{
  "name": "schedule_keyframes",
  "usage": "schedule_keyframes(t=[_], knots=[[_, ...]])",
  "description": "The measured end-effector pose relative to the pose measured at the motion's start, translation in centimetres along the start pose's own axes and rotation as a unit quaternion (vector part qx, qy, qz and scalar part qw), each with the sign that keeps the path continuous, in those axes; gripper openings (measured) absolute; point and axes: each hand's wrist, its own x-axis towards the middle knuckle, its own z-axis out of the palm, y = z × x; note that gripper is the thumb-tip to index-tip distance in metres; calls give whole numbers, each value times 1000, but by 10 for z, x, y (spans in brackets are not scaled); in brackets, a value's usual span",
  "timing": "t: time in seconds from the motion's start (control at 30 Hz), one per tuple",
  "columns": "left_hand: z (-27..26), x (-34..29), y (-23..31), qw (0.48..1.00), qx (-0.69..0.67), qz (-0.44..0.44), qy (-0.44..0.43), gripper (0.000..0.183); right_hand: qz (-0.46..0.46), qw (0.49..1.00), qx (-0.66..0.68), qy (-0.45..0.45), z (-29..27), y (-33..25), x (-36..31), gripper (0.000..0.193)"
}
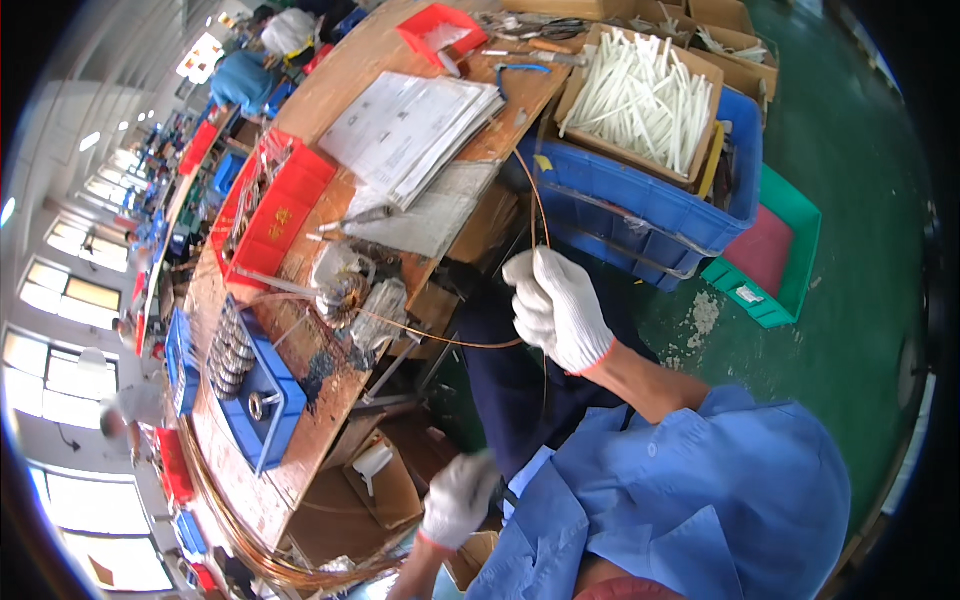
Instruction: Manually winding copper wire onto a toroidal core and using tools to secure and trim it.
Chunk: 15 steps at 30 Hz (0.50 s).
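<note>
**Two gloved hands, one strand of copper wire**

Blue sleeves fill the near edge, and from them come two hands in white knit gloves with red cuffs. Right hand [556, 308], raised in the middle of the view, has its grip closed narrowly round a thin copper wire [440, 338]; the fingers are curled tight and the strand passes through them. Left hand [458, 498], lower and nearer, is blurred, so whether its grip is closed or loose cannot be told, nor whether it holds anything.

One wire shows in the hand. It is fine, bare and orange-brown. From the right hand one length arcs left to a single wound coil [340, 292] standing on the wooden tabletop [300, 470]; another length rises in a curve toward the far side, past the corner of the large blue crate [640, 205].

On that crate sits one cardboard box [640, 95] packed with many white tubes, too many to count. One green tray [790, 250] lies on the floor to its right. On the tabletop: one stack of printed papers [415, 125] at the far middle, one small red bin [440, 28] beyond it, one large red tray [275, 205] to the left, and one small blue bin [262, 385] near the left holding a row of metal rings. Loose coils of copper wire hang along the tabletop's near-left edge.
</note>
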Motion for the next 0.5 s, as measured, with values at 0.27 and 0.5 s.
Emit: schedule_keyframes(t=[0.27, 0.5], knots=[[-48, 251, 95, 782, -622, -30, 40, 65, 136, 984, -107, -50, -21, 33, -85, 37], [-57, 285, 103, 718, -689, 13, 98, 16, 121, 987, -99, -47, -63, 50, -111, 37]])
